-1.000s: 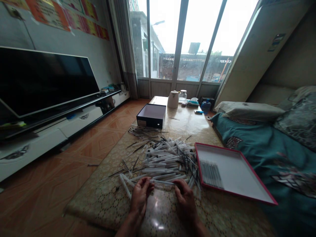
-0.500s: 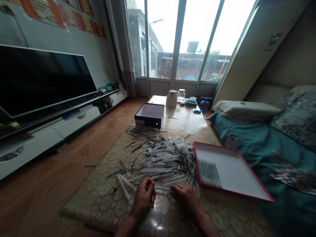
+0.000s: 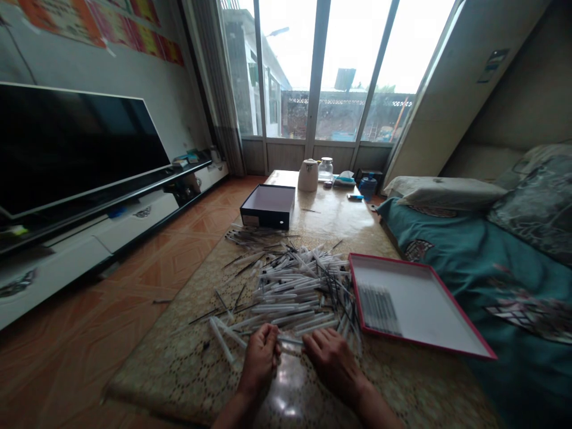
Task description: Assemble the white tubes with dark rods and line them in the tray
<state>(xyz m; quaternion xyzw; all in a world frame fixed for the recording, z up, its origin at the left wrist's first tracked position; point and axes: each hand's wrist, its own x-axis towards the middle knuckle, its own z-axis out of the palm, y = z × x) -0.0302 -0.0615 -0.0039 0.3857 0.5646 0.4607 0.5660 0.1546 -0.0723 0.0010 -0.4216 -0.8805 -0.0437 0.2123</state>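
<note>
Between my hands, close to the table's near edge, a pen point(image 3: 291, 341) lies level, white and see-through with a dark core. My left hand point(image 3: 261, 357) pinches its left end between thumb and fingers. At its right end the fingers of my right hand point(image 3: 333, 360) are closed round it. Just beyond is a large heap of white pen barrels point(image 3: 290, 292), mixed with thin dark refills point(image 3: 330, 271). Two loose barrels point(image 3: 222, 342) lie to the left of my left hand. Right of the heap, a red-rimmed box lid point(image 3: 438, 304) holds a row of finished-looking pens point(image 3: 379, 308).
A dark open box point(image 3: 267, 221) stands behind the heap. Farther back on the table point(image 3: 170, 363) are a kettle point(image 3: 308, 175), a glass jar point(image 3: 326, 169) and a tissue pack point(image 3: 344, 179). A sofa with a teal cover point(image 3: 442, 244) runs along the right.
My right hand has come slightly left, nearer my left hand, along the pen. The whole view has shifted a little.
</note>
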